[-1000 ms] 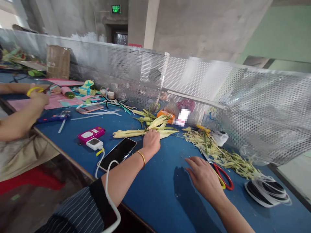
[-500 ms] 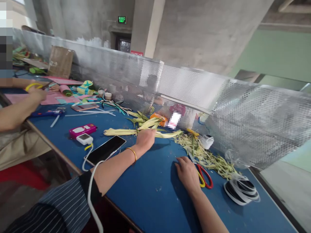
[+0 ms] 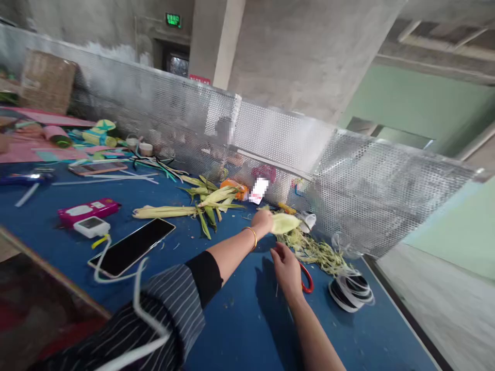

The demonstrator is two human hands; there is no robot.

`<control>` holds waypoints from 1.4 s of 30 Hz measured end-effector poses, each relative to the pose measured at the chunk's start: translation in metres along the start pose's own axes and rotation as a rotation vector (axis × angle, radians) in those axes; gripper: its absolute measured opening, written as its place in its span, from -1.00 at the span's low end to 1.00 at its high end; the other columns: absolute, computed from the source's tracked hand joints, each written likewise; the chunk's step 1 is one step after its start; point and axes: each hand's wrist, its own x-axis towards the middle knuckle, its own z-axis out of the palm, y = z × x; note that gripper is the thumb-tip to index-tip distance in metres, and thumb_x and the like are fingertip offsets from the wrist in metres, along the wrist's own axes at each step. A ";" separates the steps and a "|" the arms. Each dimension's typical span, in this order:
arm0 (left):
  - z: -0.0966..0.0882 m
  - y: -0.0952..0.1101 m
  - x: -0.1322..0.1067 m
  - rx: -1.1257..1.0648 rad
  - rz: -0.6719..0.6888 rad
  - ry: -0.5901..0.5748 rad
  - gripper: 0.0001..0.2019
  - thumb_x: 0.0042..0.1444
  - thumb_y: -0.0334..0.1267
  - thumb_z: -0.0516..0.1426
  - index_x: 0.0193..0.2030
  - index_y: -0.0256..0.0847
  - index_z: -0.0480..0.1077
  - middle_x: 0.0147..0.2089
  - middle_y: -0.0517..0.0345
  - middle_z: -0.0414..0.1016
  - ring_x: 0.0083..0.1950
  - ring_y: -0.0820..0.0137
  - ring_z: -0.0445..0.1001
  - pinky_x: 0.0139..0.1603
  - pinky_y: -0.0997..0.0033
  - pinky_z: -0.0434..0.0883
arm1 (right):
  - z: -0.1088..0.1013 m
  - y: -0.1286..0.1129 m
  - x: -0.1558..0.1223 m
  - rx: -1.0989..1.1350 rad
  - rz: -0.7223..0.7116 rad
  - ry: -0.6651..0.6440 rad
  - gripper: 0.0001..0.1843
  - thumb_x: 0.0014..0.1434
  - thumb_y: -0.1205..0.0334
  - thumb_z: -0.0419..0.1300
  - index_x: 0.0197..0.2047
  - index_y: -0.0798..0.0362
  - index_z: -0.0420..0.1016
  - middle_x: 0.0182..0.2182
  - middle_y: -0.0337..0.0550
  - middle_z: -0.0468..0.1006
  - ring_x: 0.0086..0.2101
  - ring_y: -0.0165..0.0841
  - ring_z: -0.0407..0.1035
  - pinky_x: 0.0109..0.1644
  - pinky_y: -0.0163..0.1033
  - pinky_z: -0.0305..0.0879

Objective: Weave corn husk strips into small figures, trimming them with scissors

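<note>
Head view: your left hand (image 3: 263, 222) pinches a broad, smooth, pale yellow-green leaf (image 3: 285, 223), held just above the heap of stringy leaf scraps (image 3: 319, 251). Your right hand (image 3: 286, 267) lies half open, fingers loosely bent, over the blue table (image 3: 240, 319), just beside the red-handled scissors (image 3: 308, 281).
</note>
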 end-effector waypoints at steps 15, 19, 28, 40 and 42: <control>-0.037 -0.024 0.011 -0.071 -0.173 0.003 -0.63 0.24 -0.14 0.13 0.14 -0.25 0.33 0.12 -0.05 0.39 0.03 0.24 0.45 0.00 0.09 0.46 | -0.004 -0.013 -0.008 -0.028 -0.107 -0.006 -0.66 0.15 0.19 0.11 -0.03 0.07 0.52 -0.18 0.01 0.58 -0.20 -0.17 0.46 -0.07 -0.11 0.31; -0.055 -0.022 -0.004 -0.116 -0.124 0.115 -0.79 0.21 -0.27 0.13 -0.10 -0.29 0.50 -0.05 -0.08 0.52 0.02 0.20 0.46 -0.03 0.29 0.41 | -0.006 -0.011 -0.005 0.076 -0.056 0.030 -0.70 0.10 0.17 0.15 -0.12 0.04 0.56 -0.22 -0.02 0.60 -0.18 -0.16 0.46 -0.01 -0.08 0.29; -0.047 -0.017 -0.082 -0.377 -0.093 0.061 -0.76 0.11 -0.30 0.07 -0.21 -0.25 0.56 -0.41 0.14 0.57 -0.50 0.45 0.42 -0.52 0.53 0.28 | -0.005 -0.019 -0.002 0.702 0.195 -0.048 -0.53 0.11 -0.17 0.16 -0.21 0.08 0.57 -0.29 -0.04 0.66 -0.28 -0.21 0.53 -0.20 -0.17 0.44; -0.048 -0.038 -0.106 -0.347 -0.079 -0.171 -0.67 0.07 -0.01 0.14 -0.26 -0.25 0.55 -0.29 0.08 0.60 -0.28 0.30 0.52 -0.31 0.40 0.35 | -0.011 -0.013 0.003 1.169 0.453 0.089 -0.75 -0.27 0.26 0.44 -0.44 0.08 0.55 -0.49 -0.18 0.64 -0.52 -0.35 0.46 -0.51 -0.32 0.36; -0.048 -0.036 -0.107 -0.315 -0.025 -0.114 -0.55 -0.06 0.04 0.26 -0.11 -0.23 0.52 -0.13 0.03 0.61 -0.13 0.25 0.53 -0.14 0.35 0.39 | -0.010 -0.016 0.000 1.147 0.451 0.059 -0.74 -0.28 0.24 0.46 -0.45 0.09 0.56 -0.52 -0.17 0.62 -0.54 -0.35 0.45 -0.52 -0.31 0.34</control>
